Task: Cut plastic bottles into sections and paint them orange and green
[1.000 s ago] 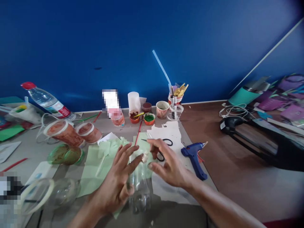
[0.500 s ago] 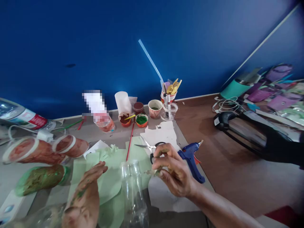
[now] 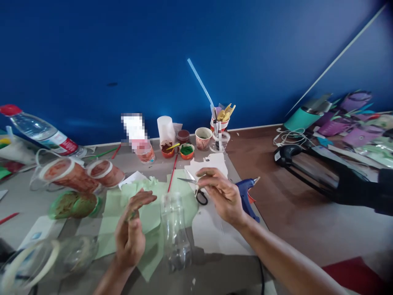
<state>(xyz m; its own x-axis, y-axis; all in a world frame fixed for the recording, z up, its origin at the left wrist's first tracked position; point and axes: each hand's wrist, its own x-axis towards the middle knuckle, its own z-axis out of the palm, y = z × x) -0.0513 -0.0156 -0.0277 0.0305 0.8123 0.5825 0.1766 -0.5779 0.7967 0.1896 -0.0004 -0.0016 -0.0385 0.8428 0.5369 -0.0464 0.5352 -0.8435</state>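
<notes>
A clear plastic bottle [image 3: 175, 229] stands upright and uncapped on the table between my hands. My left hand [image 3: 131, 231] hovers just left of it, edge-on with the fingers stretched out, over sheets of light green paper [image 3: 147, 213]; it holds nothing. My right hand [image 3: 221, 193] is up and to the right of the bottle, its fingers curled and thumb and forefinger pinched together. What the pinch holds is too small to make out. Black-handled scissors [image 3: 198, 192] lie on the paper right beside that hand's fingers.
A blue glue gun [image 3: 245, 196] lies right of my right hand, with white paper [image 3: 211, 235] below it. Paint cups [image 3: 186, 150], a cup of tools [image 3: 219, 123] and a water bottle [image 3: 39, 131] line the back. Painted cut bottles [image 3: 70, 174] lie left. A black object [image 3: 322, 172] sits on the floor.
My left hand rose from the green paper and turned edge-on beside the bottle. My right hand moved up and away toward the scissors. The view shifted back to the left.
</notes>
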